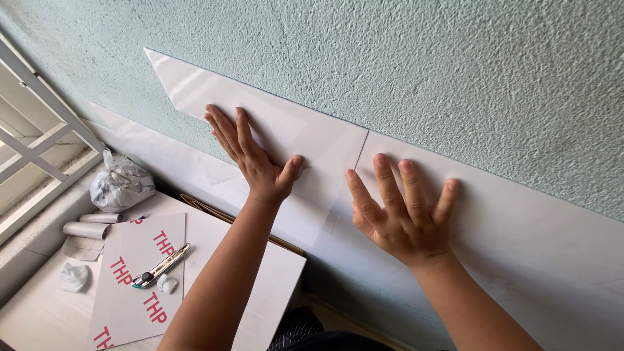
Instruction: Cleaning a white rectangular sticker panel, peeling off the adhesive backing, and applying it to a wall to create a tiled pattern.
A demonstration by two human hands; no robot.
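Observation:
My left hand [255, 156] lies flat, fingers spread, on a glossy white panel [195, 84] that sits against a rough pale green wall [422, 58]. My right hand [403, 208] presses flat on the adjoining white panel [520, 221] just right of the seam [361, 151] between the two pieces. Neither hand holds anything. The left panel's far end is cut at a slant.
Below on a white board [273, 279] lies a sheet with red lettering [130, 286] and a utility knife [159, 265] on it. A tied plastic bag [120, 184], rolled backing paper [84, 229] and crumpled scraps [75, 275] sit near a white window frame [32, 149].

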